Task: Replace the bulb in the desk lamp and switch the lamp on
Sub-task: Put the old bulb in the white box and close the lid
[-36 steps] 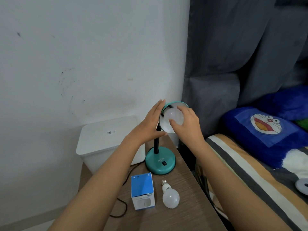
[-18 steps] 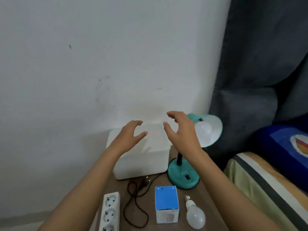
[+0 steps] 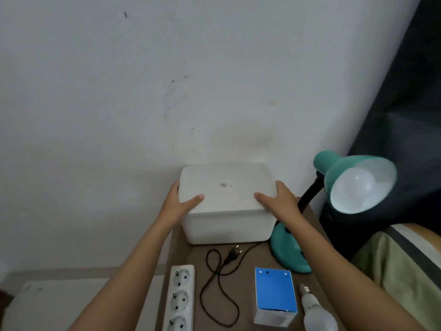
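Both hands, left (image 3: pixel 177 206) and right (image 3: pixel 278 201), spread flat gripping the white box (image 3: pixel 226 211); its small label (image 3: pixel 223 185) unreadable.

left hand (image 3: pixel 177 206) bare | right hand (image 3: pixel 278 201) bare | forearms unsleeved

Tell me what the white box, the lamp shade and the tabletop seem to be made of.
White box: likely matte plastic, with smooth walls, rounded corners and no shine.
Lamp shade: teal outside, glossy white inside, probably painted metal, though plastic is possible.
Tabletop: brown streaky grain, wood or wood-look laminate.
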The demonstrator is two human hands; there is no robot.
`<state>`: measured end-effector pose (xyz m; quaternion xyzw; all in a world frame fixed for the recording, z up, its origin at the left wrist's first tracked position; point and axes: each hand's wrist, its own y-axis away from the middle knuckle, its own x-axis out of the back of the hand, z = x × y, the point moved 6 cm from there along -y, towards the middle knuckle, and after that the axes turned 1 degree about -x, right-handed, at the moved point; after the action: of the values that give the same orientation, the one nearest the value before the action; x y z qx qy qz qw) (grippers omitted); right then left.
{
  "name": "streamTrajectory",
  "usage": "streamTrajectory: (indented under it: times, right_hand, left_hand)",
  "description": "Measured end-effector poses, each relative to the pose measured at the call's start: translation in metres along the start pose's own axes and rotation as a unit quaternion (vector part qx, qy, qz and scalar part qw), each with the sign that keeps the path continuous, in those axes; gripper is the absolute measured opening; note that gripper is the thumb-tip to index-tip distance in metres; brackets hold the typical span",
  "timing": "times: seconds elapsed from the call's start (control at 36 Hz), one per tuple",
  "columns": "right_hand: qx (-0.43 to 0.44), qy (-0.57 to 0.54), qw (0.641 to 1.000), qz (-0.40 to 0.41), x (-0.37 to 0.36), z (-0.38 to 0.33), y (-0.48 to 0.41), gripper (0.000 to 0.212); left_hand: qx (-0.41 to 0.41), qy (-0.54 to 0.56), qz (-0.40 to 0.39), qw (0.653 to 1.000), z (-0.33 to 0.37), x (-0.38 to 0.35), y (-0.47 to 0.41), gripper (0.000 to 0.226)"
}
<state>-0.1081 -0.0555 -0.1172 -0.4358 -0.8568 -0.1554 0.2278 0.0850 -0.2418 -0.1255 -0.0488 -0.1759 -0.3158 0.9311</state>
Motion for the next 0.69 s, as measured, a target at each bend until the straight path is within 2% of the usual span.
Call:
streamTrajectory:
  times: [0.08,0.36,0.5,0.69]
  right_hand:
    - [-0.006,-0.017,1.0,0.018,-0.003,0.0,-0.001,0.052]
    - [0.015,-0.026,0.998,0.051,0.009,-0.024,-0.003,0.043]
    - [0.034,-0.043,0.997,0.059,0.017,-0.04,0.008,0.044]
    - [0.055,-0.079,0.993,0.076,0.038,-0.061,0.056,0.04]
  left_hand:
    - [0.01,0.049,0.028,0.998,-0.003,0.0,-0.001,0.065]
    - [0.013,0.099,0.048,0.994,0.014,0.008,-0.004,0.061]
    - [-0.012,0.107,0.059,0.992,0.037,0.017,0.006,0.057]
    - [-0.061,0.101,0.068,0.991,0.077,0.04,0.049,0.068]
